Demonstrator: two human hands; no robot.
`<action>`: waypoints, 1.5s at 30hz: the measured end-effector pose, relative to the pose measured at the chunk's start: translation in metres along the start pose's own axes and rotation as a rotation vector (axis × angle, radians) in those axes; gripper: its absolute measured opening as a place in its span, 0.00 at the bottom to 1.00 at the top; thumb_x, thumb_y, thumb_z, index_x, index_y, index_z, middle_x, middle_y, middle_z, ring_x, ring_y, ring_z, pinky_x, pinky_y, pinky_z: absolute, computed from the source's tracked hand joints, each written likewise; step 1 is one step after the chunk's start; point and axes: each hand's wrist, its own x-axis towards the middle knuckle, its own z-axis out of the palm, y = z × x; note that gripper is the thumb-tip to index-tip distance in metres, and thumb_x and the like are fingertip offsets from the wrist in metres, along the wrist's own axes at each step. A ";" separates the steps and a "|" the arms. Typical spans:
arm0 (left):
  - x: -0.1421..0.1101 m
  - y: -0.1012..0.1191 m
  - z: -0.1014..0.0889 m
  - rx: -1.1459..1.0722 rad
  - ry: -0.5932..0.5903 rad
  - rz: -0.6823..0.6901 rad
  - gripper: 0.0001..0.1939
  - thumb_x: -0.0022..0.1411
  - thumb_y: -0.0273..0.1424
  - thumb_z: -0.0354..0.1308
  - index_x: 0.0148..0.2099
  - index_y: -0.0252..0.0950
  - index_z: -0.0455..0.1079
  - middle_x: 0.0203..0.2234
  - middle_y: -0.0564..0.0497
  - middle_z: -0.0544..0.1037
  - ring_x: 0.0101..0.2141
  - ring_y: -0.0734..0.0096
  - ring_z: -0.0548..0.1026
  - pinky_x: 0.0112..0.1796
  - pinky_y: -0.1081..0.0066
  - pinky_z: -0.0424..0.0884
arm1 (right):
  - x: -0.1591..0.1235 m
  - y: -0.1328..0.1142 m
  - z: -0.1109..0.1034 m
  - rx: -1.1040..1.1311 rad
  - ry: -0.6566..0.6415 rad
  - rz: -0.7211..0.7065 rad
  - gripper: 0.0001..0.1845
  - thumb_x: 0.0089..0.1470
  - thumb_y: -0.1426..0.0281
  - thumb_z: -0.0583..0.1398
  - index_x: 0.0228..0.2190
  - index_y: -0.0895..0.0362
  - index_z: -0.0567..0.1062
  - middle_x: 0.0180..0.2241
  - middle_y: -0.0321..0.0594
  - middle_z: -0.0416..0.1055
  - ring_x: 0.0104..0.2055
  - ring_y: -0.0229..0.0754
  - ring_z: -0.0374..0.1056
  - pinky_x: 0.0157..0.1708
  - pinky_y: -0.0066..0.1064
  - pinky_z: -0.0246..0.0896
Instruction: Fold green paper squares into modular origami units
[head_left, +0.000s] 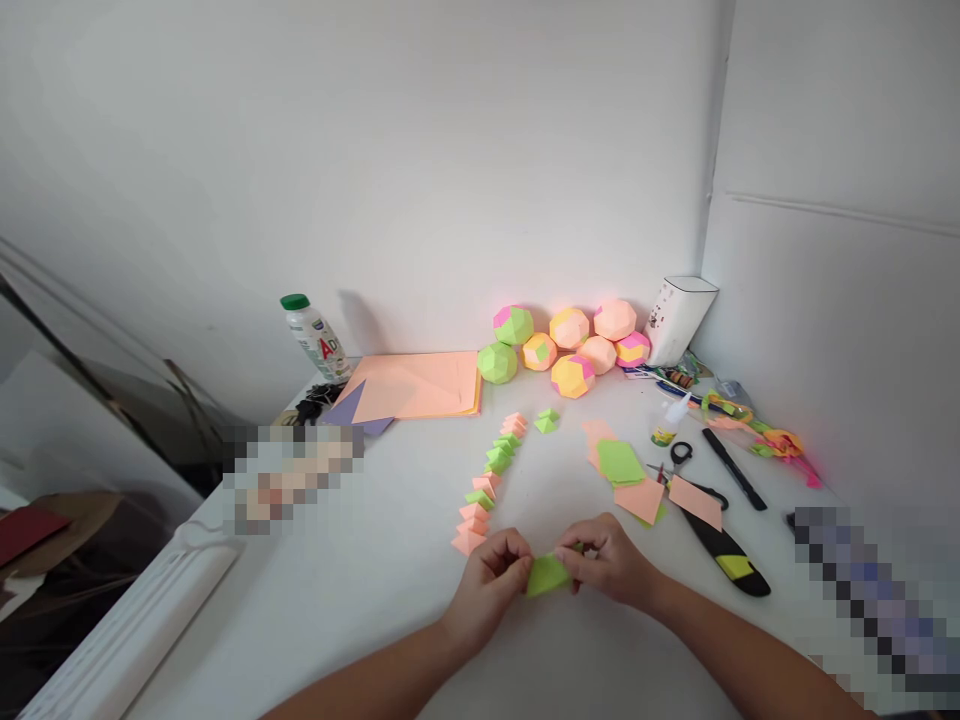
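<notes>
Between my two hands is a small green piece of paper (547, 574), held just above the white table. My left hand (491, 580) pinches its left edge between thumb and fingers. At the right edge, my right hand (604, 560) grips the same paper, its fingertips partly covering the upper corner. A row of folded paper pieces (486, 486), orange and green, runs away from my left hand. Two green folded pieces (547, 420) stand apart from that row. Right of centre lie a stack of green paper pieces (620, 463) and orange paper pieces (639, 499).
Several faceted paper balls (572, 376) sit by the wall. Orange sheets (416, 385) and a green-capped bottle (315, 338) are at the back left. On the right lie a glue bottle (669, 422), scissors (681, 455), a black pen (733, 468) and a box cutter (726, 553).
</notes>
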 end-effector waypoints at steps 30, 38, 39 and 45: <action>-0.003 -0.001 0.002 0.102 0.023 0.006 0.15 0.53 0.40 0.60 0.26 0.35 0.61 0.20 0.57 0.62 0.22 0.77 0.59 0.25 0.75 0.57 | 0.004 0.006 -0.005 -0.023 0.126 0.060 0.05 0.42 0.74 0.57 0.18 0.59 0.68 0.17 0.32 0.63 0.20 0.33 0.55 0.20 0.24 0.51; -0.002 -0.003 0.006 -0.047 0.066 -0.073 0.18 0.54 0.46 0.58 0.29 0.37 0.61 0.20 0.57 0.66 0.21 0.75 0.65 0.25 0.73 0.63 | 0.005 0.015 0.002 0.146 0.011 0.138 0.14 0.49 0.63 0.60 0.23 0.58 0.64 0.19 0.30 0.60 0.21 0.32 0.56 0.21 0.23 0.51; -0.002 -0.005 0.006 -0.054 0.064 -0.079 0.18 0.56 0.47 0.56 0.29 0.37 0.61 0.20 0.57 0.66 0.21 0.75 0.65 0.25 0.73 0.63 | 0.004 0.016 0.004 0.132 -0.006 0.142 0.15 0.50 0.62 0.60 0.22 0.58 0.63 0.18 0.30 0.59 0.21 0.32 0.55 0.20 0.23 0.49; -0.004 -0.006 0.002 0.052 0.030 -0.050 0.19 0.57 0.45 0.56 0.26 0.35 0.62 0.20 0.56 0.62 0.24 0.75 0.61 0.27 0.74 0.60 | 0.004 0.018 0.005 0.073 -0.006 0.128 0.18 0.46 0.61 0.63 0.19 0.59 0.62 0.18 0.29 0.54 0.21 0.31 0.48 0.20 0.24 0.43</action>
